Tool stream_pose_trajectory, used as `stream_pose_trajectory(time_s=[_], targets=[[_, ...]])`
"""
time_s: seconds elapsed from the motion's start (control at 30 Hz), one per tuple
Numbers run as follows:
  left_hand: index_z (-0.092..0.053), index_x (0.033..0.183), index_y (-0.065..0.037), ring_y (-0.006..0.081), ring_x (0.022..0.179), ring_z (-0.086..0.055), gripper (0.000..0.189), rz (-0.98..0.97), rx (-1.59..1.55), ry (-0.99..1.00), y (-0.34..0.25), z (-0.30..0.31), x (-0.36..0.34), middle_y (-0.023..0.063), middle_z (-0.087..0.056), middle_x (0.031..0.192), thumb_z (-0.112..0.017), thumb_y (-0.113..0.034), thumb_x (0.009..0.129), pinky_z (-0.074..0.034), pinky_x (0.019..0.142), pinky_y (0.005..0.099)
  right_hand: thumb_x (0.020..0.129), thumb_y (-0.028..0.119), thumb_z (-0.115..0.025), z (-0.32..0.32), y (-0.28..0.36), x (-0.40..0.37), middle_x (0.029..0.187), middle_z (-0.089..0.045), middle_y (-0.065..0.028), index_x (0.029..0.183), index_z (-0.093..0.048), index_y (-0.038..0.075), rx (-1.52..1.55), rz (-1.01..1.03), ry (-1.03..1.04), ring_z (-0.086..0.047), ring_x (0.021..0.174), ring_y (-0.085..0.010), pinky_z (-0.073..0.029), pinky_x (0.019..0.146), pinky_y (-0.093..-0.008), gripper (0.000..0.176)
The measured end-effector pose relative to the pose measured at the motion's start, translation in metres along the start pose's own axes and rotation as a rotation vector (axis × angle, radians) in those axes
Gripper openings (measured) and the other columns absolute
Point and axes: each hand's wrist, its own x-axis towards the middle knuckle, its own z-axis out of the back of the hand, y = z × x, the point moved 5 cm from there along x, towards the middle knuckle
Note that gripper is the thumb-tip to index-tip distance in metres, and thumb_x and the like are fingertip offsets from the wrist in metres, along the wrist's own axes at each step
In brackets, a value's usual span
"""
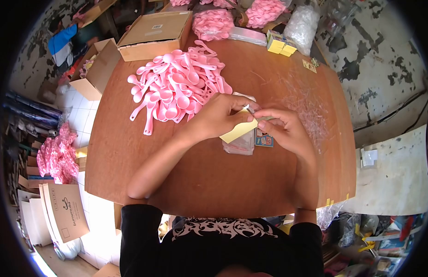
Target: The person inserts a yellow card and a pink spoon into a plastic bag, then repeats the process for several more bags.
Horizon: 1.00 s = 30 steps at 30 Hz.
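Observation:
A pale yellow paper card (239, 131) slants down between my two hands. Its upper part is pinched in the fingers of my left hand (218, 115). The fingertips of my right hand (285, 129) are closed at the card's upper right corner, where a small dark bit shows that I cannot make out. Below the card lies a stack of clear plastic bags (239, 147), partly hidden by it. A blue printed card (264, 139) lies beside the stack, under my right hand. To the left of my left hand is a heap of pink plastic spoons (177, 85).
A closed cardboard box (154, 34) sits at the table's back left, near a bag of pink spoons (213, 24). Yellow card packs (281, 44) stand at the back right. Thin plastic scraps (308, 113) litter the wooden table (200, 180). Another person (62, 44) is at far left.

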Motion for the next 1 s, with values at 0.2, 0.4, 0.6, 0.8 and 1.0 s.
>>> stream_pose_trajectory(time_s=[0.2,0.4,0.6,0.8,1.0], targets=[[-0.067,0.103,0.002,0.0269,0.084,-0.069,0.022,-0.17,0.289,-0.06,-0.013,-0.006,-0.002,0.0162,-0.069,0.091,-0.067,-0.009,0.084,-0.051,0.075,0.0348,0.092,0.008,-0.063,-0.009,-0.013,-0.002,0.094,-0.066,-0.0046,0.108,-0.063,-0.004,0.038,-0.119,0.295,-0.061,0.082,-0.0084,-0.054,0.069,-0.028,0.02],[-0.057,0.123,-0.001,0.0263,0.09,-0.07,0.047,-0.215,0.496,0.024,-0.024,0.002,-0.008,0.0186,-0.069,0.1,-0.072,-0.009,0.08,-0.053,0.077,0.035,0.094,0.009,-0.058,-0.018,-0.027,0.007,0.088,-0.066,-0.0062,0.103,-0.061,-0.003,0.169,-0.14,0.138,-0.063,0.073,-0.01,-0.053,0.065,-0.0256,0.015],[-0.052,0.128,-0.001,0.0291,0.085,-0.067,0.052,-0.001,0.575,-0.252,-0.058,0.08,-0.028,0.0182,-0.068,0.097,-0.069,-0.003,0.079,-0.05,0.077,0.0378,0.092,0.011,-0.059,-0.033,-0.03,0.065,0.09,-0.069,-0.0083,0.104,-0.064,0.0,0.111,0.101,-0.179,-0.065,0.07,-0.0146,-0.052,0.066,-0.0287,0.016],[-0.054,0.126,-0.003,0.029,0.098,-0.064,0.051,-0.04,0.755,-0.416,-0.074,0.111,-0.044,0.0172,-0.067,0.105,-0.072,-0.008,0.079,-0.046,0.087,0.0372,0.08,0.019,-0.066,-0.095,-0.057,0.145,0.082,-0.068,-0.0151,0.088,-0.071,0.004,-0.506,0.169,-0.092,-0.067,0.077,-0.0267,-0.052,0.073,-0.0378,0.017],[-0.051,0.131,-0.002,0.0143,0.08,-0.064,0.055,-0.094,0.745,-0.387,-0.07,0.111,-0.041,0.011,-0.069,0.097,-0.072,-0.001,0.08,-0.051,0.072,0.03,0.073,0.029,-0.067,-0.119,-0.073,0.17,0.068,-0.065,-0.0125,0.071,-0.071,0.009,-0.809,0.039,0.036,-0.065,0.068,-0.0297,-0.049,0.06,-0.0444,0.02]])
